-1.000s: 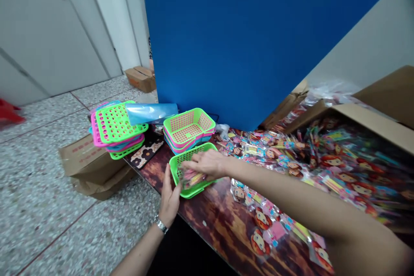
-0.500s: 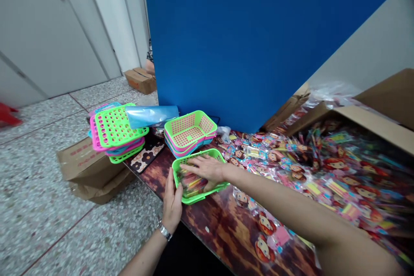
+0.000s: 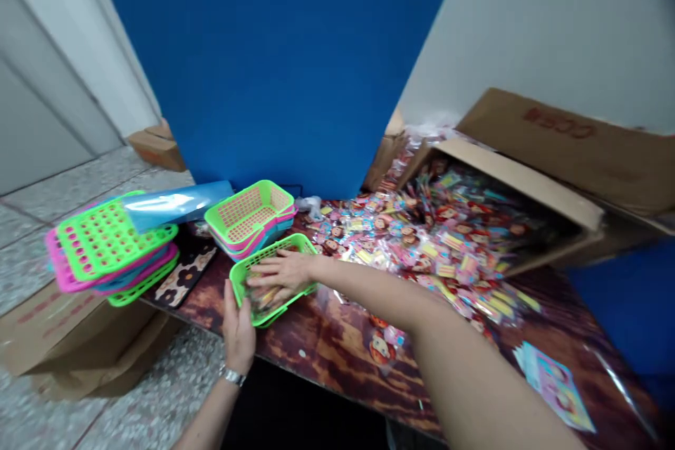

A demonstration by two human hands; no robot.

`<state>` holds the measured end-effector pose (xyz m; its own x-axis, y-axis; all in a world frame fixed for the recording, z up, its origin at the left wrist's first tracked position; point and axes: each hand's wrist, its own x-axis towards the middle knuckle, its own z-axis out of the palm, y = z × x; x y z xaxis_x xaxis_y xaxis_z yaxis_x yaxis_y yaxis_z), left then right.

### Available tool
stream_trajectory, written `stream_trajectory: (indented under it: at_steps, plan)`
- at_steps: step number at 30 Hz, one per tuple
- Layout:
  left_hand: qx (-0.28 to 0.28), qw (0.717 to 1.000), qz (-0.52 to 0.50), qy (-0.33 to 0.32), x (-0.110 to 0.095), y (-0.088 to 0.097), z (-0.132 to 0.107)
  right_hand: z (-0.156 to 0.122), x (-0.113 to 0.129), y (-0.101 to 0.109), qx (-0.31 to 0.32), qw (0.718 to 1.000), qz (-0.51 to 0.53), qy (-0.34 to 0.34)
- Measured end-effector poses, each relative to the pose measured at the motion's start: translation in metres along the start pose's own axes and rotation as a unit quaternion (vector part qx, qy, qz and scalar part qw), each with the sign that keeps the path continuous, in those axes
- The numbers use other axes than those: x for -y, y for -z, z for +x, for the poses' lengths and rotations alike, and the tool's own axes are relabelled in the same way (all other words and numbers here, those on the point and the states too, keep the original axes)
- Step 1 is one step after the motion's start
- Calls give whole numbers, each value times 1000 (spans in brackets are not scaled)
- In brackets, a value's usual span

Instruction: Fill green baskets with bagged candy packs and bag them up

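A green plastic basket (image 3: 295, 242) sits near the table's front edge with colourful packets inside. My right hand (image 3: 280, 273) lies flat over those packets, fingers spread, pressing down into the basket. My left hand (image 3: 238, 327) rests against the basket's near left corner, fingers straight along its rim. A wristwatch (image 3: 232, 375) shows on my left wrist.
A stack of empty baskets (image 3: 247, 214) stands just behind. Basket lids (image 3: 105, 246) and a blue plastic roll (image 3: 176, 202) lie at left over cardboard boxes (image 3: 63, 337). A tipped carton (image 3: 527, 176) spills cartoon packets (image 3: 422, 239) across the brown table (image 3: 337, 351). A blue board (image 3: 274, 63) stands behind.
The camera swung right, so everything shifted left in view. My right hand flattened further onto the packets in the green basket. My left hand stays at the basket's corner.
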<state>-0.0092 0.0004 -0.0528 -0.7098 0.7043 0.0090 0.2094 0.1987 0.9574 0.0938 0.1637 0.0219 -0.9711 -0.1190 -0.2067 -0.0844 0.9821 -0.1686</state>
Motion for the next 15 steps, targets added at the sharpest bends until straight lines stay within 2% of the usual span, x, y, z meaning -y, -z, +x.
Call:
stream_trajectory:
  at_steps: [1,3,5,7,8,9,10,11,13,14,15]
  plan:
    - [6,1000,3,0,-1,1,2,-12,-1,7,-40,999,8,-14]
    - [15,1000,22,-12,-4,5,2,-49,0,12,-142,986,28,-85]
    - [-1,995,67,-74,-11,9,-5,-97,7,0,-222,950,56,-214]
    - [-24,972,109,-206,-22,11,-20,-144,21,-30,-240,895,72,-368]
    - [-20,950,119,-287,-27,10,-29,-164,30,-49,-233,860,67,-449]
    - [6,926,121,-358,-32,7,-40,-179,40,-69,-217,825,55,-519]
    - [55,901,125,-412,-35,1,-50,-189,51,-88,-187,810,53,-553]
    - [122,874,132,-451,-38,-8,-59,-195,62,-105,-154,811,61,-562]
    - [262,816,156,-490,-37,-30,-72,-198,81,-130,-118,832,78,-537]
    - [309,788,165,-507,-33,-43,-74,-198,88,-137,-109,851,86,-507]
    - [330,767,169,-524,-29,-55,-75,-198,93,-141,-104,872,93,-469]
